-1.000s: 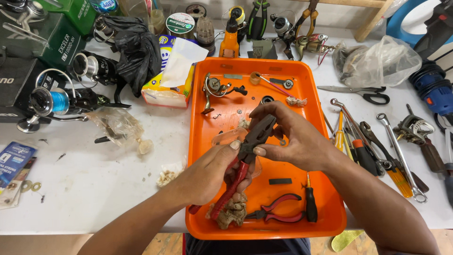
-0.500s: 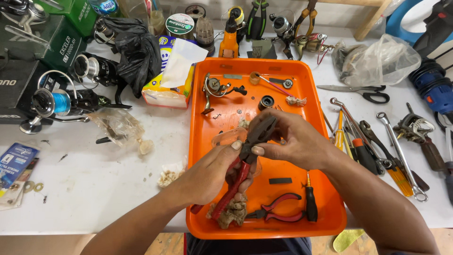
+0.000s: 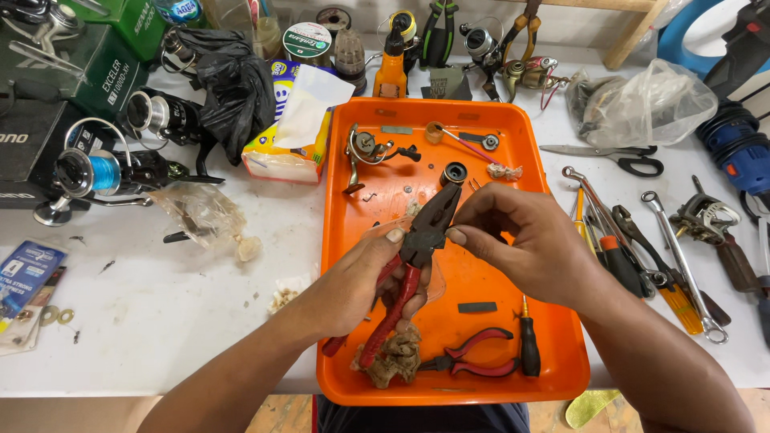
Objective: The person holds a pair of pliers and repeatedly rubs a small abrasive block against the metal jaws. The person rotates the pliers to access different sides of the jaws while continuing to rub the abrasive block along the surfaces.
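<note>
On the white tabletop (image 3: 160, 321) sits an orange tray (image 3: 553, 353). Over it, the left hand (image 3: 361, 281) has its fingers wrapped round red-handled pliers (image 3: 413, 265), while the right hand (image 3: 521, 240) pinches something tiny, unclear, beside the jaws. This looks like a gripping step; next calls for steady squeezing.

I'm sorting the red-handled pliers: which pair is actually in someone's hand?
The large combination pliers, held by the left hand over the orange tray. The smaller red-handled pair lies untouched at the tray's near edge beside a small screwdriver.
</note>
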